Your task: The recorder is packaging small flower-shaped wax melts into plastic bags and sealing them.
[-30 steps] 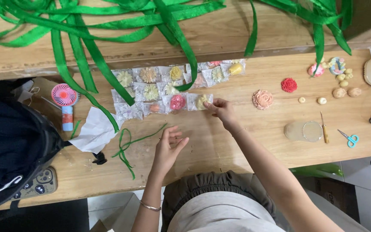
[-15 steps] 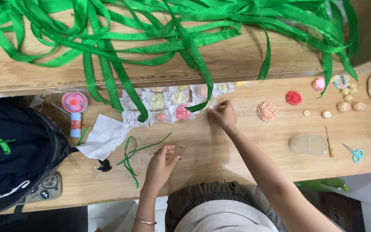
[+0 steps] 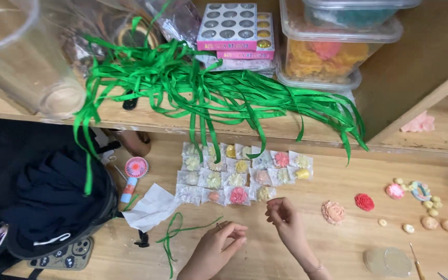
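Hands low over your wooden table (image 3: pixel 296 259). Your left hand (image 3: pixel 216 248) has fingers curled, tips pinched near a green ribbon strand (image 3: pixel 175 236); whether it holds anything, cannot tell. Your right hand (image 3: pixel 283 218) is loosely closed just below the packets of small flowers (image 3: pixel 239 176); contents hidden.

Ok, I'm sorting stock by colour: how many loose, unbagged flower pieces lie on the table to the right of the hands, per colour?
Peach flower: 1
Red flower: 1
Pink flower: 1
Total: 3
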